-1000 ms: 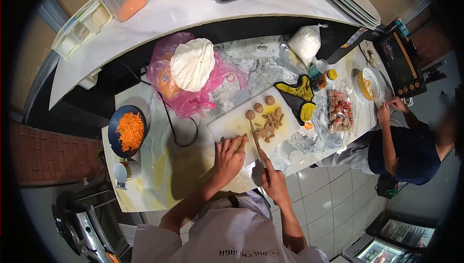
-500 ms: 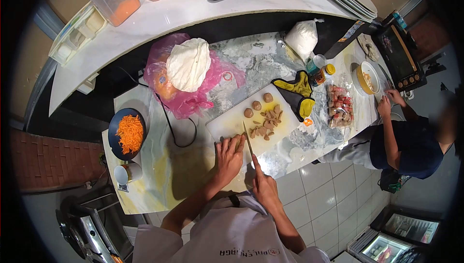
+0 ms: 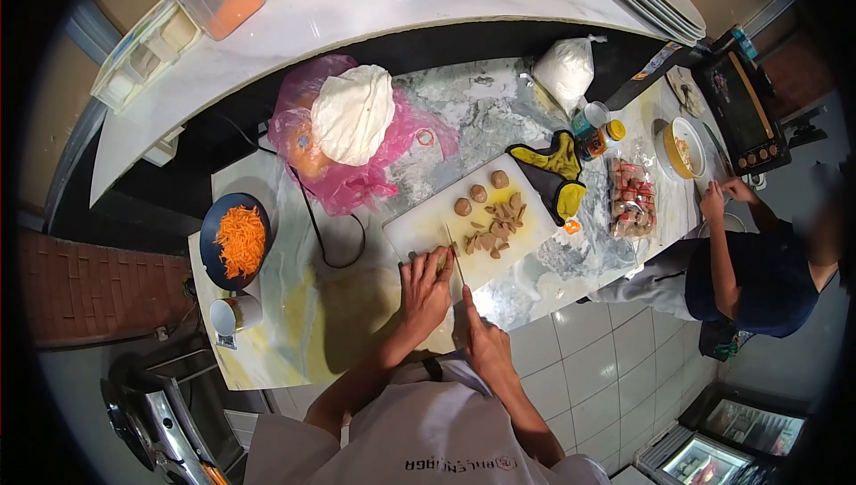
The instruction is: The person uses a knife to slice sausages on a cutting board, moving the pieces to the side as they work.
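My right hand [image 3: 489, 349] grips a knife [image 3: 457, 267] by its handle, the blade lying over the near left part of a white cutting board [image 3: 406, 228]. Close beside the blade, my left hand [image 3: 426, 293] presses down on the board with its fingers bent together. Whatever lies beneath those fingertips is mostly hidden. Three round brown meatballs [image 3: 478, 193] rest in a row towards the far side of the board. To the right of the knife is a loose pile of sliced meatball pieces [image 3: 496, 228].
Grated carrot [image 3: 241, 240] fills a dark plate at left, near a white cup [image 3: 234, 315]. A pink plastic bag [image 3: 290, 133] lies behind. Black-and-yellow gloves [image 3: 555, 168] touch the board's right; beyond are packaged meatballs [image 3: 631, 198]. Another person [image 3: 749, 271] works at right.
The view has shifted slightly. My hands stay at nearly the same place on the board, with the knife blade now closer against my left fingertips.
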Tool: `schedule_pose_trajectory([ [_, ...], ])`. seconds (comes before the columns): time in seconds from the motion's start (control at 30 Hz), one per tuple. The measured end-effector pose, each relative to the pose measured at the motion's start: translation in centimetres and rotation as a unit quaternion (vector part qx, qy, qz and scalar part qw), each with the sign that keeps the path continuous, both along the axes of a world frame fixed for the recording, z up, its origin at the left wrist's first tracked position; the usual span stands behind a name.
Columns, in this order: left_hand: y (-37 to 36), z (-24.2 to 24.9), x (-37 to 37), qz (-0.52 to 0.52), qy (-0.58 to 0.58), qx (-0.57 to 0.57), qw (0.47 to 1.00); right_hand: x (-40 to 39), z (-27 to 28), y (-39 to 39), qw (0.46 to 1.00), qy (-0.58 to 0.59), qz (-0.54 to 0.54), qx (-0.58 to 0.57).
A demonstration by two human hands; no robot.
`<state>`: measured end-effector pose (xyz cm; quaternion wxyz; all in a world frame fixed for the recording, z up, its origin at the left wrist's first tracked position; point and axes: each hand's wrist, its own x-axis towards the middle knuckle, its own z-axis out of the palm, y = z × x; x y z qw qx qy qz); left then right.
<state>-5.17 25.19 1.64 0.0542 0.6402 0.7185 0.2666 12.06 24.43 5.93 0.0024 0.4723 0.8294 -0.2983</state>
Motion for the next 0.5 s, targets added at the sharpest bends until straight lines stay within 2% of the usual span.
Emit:
schedule_pose_trajectory([
  [0.5,-0.06,-0.17,0.03,-0.005,-0.001,-0.003,1.000,-0.05,0.95,0.59,0.998,-0.007,-0.011,-0.068],
])
